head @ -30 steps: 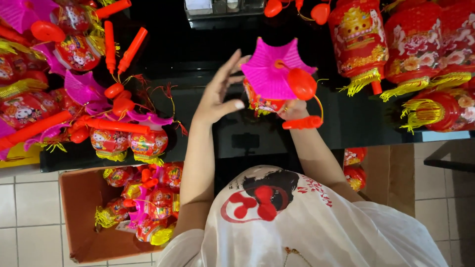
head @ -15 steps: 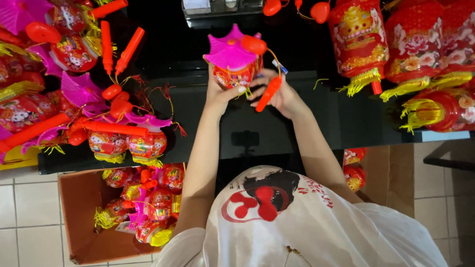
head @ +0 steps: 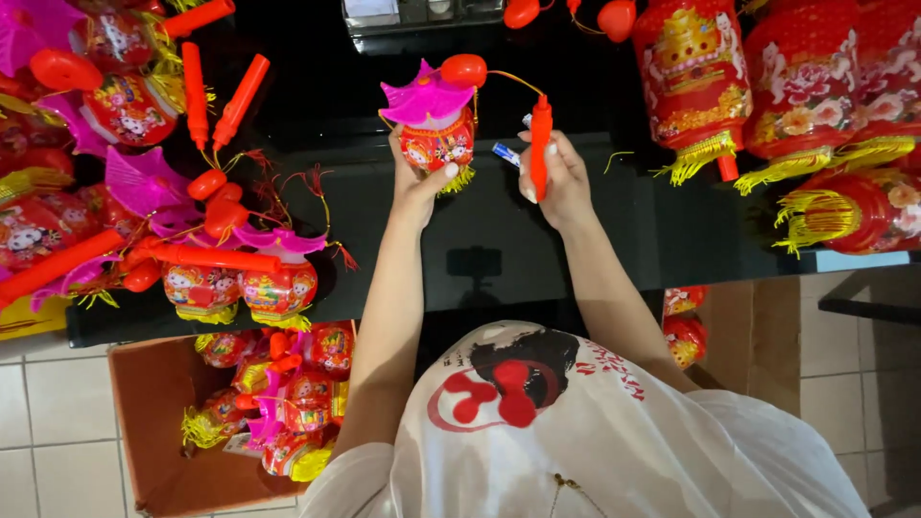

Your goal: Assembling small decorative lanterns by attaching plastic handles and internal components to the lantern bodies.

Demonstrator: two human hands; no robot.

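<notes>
My left hand (head: 419, 175) grips a small red toy lantern (head: 436, 129) with a pink roof-shaped top and yellow fringe, held above the black glossy table (head: 480, 240). My right hand (head: 556, 173) holds the lantern's red stick handle (head: 541, 144), together with a small blue-and-white object (head: 507, 153). A thin cord runs from the stick to a red ball (head: 464, 69) above the lantern's top.
A heap of similar small lanterns and red sticks (head: 144, 201) covers the table's left side. Large red lanterns with yellow tassels (head: 787, 105) lie at the right. A cardboard box (head: 153, 412) with several more small lanterns stands on the tiled floor, lower left.
The lantern has turned from tilted sideways to upright. My left hand, open beside it a second ago, has closed on its body. My right hand now holds the stick upright.
</notes>
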